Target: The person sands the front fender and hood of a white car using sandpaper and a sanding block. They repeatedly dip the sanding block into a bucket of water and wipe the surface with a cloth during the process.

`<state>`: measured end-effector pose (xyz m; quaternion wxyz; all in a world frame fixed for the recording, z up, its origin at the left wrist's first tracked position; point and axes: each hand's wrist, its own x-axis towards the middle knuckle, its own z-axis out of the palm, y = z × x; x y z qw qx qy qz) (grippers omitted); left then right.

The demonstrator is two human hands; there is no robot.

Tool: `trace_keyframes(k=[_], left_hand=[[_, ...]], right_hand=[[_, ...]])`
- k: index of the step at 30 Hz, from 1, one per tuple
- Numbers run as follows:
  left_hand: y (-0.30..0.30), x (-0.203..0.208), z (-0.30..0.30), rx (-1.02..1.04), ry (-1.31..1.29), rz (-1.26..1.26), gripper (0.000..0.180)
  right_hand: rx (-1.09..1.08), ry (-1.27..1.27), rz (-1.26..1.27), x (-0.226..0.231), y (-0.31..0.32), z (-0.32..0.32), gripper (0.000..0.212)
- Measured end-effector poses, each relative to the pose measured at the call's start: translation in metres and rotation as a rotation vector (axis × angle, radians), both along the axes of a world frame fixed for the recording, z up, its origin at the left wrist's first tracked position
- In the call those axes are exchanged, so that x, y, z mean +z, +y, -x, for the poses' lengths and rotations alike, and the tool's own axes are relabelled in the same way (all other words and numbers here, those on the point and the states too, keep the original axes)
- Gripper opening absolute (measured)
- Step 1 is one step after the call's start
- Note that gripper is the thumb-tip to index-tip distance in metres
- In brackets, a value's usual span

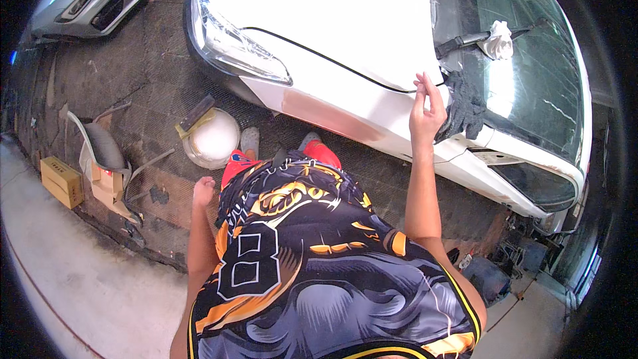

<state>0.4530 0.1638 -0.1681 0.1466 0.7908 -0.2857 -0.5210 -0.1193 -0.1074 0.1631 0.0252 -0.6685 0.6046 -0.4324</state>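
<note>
My right hand (428, 116) is raised over the white car's (345, 13) fender, near the rear corner of the hood. Its fingers point up and stand apart, and I see nothing held in them. Black gloves (463, 103) lie just right of it, at the base of the windshield. My left hand (205, 191) hangs low at my side with its fingers loosely curled, and no object shows in it. The fender carries a reddish-brown bare patch (325, 114) below the headlight (232, 43).
By my feet stands a white bucket (231, 118) of whitish liquid, with a dark block (197, 113) at its rim. A loose curved car part (100, 153) and a cardboard box (61, 181) lie left. White cloth (497, 41) rests on the windshield; a silver car (100, 0) stands far left.
</note>
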Motion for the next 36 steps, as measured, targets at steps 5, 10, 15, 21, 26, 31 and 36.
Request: trace_keyframes(k=[5, 10, 15, 21, 26, 31, 36], left_hand=[[-0.002, 0.012, 0.001, 0.024, -0.008, -0.011, 0.032], [0.001, 0.007, -0.004, -0.013, -0.037, -0.006, 0.032], [-0.002, 0.003, -0.004, -0.032, -0.038, -0.005, 0.032], [0.002, -0.011, -0.020, -0.082, -0.117, 0.047, 0.032], [-0.021, 0.027, -0.002, -0.220, -0.084, 0.059, 0.026], [-0.005, 0.000, -0.010, -0.031, 0.059, 0.045, 0.023], [-0.005, 0.005, -0.016, 0.016, 0.065, 0.030, 0.025]], right_hand=[[-0.027, -0.015, -0.042, -0.004, -0.001, 0.000, 0.031], [-0.037, -0.052, -0.068, -0.006, 0.000, -0.009, 0.029], [-0.003, -0.057, -0.047, -0.011, 0.000, -0.015, 0.028], [0.016, -0.047, -0.018, -0.017, -0.003, -0.016, 0.028], [-0.047, 0.016, 0.000, -0.004, -0.005, -0.005, 0.026], [-0.081, 0.077, 0.110, 0.010, -0.031, 0.027, 0.027], [-0.099, 0.184, 0.111, 0.012, -0.077, 0.051, 0.025]])
